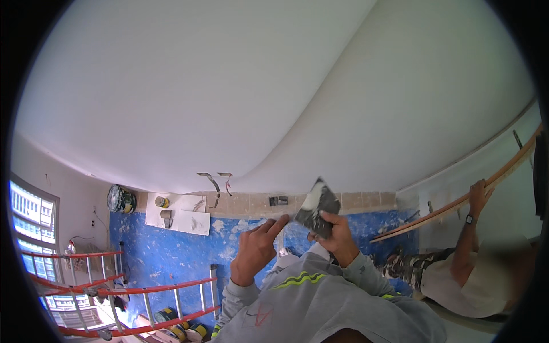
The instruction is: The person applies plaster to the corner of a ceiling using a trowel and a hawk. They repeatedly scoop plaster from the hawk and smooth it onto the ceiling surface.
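My right hand (338, 243) grips a broad putty knife (326, 211) in front of my body, thumb pressed on its dark, flat face. White compound (313, 200) is smeared over one side of that face. Just to the left, my left hand (256, 251) is closed with its index finger reaching toward the knife's left edge. Something thin and pale shows by that fingertip, but what the left hand holds is hidden. Past both hands rises a smooth white wall (171, 103) with two cut-out openings low down, wires hanging from them.
Blue sheeting (234, 237), spotted white, covers the floor. A red-railed ladder (177, 286) stands at lower left, with tins (197, 330) beside it. White boards (194, 223) and a bucket (121, 198) sit along the wall. At right another person (463, 274) holds a long wooden strip (440, 216).
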### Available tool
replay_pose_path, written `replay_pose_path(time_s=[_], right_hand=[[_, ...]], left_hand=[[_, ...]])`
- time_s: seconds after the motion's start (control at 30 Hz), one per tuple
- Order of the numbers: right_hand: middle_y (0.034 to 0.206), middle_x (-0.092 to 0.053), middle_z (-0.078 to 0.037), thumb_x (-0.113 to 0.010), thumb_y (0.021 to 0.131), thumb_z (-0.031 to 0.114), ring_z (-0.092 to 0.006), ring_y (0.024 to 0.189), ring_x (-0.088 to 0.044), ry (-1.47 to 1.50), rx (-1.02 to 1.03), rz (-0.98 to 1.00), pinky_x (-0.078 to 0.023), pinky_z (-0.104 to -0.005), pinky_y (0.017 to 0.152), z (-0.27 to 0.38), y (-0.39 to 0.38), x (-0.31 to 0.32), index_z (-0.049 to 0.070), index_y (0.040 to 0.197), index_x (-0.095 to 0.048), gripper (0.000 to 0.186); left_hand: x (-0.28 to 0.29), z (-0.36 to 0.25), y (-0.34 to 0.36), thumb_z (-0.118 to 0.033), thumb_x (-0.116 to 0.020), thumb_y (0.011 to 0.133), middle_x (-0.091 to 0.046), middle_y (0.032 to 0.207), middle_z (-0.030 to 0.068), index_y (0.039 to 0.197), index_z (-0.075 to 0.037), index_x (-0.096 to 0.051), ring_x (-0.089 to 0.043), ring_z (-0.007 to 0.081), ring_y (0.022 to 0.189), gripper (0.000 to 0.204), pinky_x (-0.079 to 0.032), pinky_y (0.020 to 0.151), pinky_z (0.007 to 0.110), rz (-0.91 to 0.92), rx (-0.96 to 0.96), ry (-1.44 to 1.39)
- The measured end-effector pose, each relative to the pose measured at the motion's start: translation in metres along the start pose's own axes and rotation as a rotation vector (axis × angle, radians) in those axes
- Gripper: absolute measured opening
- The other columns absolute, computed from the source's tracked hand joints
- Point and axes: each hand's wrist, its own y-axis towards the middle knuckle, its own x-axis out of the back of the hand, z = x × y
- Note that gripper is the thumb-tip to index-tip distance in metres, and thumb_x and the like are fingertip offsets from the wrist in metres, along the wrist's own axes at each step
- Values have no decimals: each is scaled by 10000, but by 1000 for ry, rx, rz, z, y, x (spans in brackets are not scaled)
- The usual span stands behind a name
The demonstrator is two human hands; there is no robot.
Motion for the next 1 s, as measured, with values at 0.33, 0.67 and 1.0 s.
replay_pose_path(time_s=[0.33,0.67,1.0], right_hand=[[1007,-639,-140,-625,734,-85,-273,882,-636,-1668,778,273,-506,-319,816,15,-1,-73,-11,1184,-624,456],[1069,-655,-159,-622,853,51,-256,941,-666,-1767,244,-107,-549,-387,787,2,6,16,-21,1213,-593,368],[976,-690,-141,-649,792,34,-256,844,-714,-352,174,-127,-610,-385,767,-26,5,-67,-39,1097,-615,315]], left_hand=[[-82,45,-8,-42,-483,927,-647,1061,130,1175,40,-548,-635,228,992,269,-528,895,372,-401,694,-1960],[-42,40,-30,-99,-538,983,-636,1085,69,1304,15,-457,-640,157,956,350,-539,804,293,-403,404,-1908],[-41,64,-32,-156,-601,968,-672,1090,106,1226,50,-589,-630,148,940,330,-542,812,306,-682,253,-1051]])
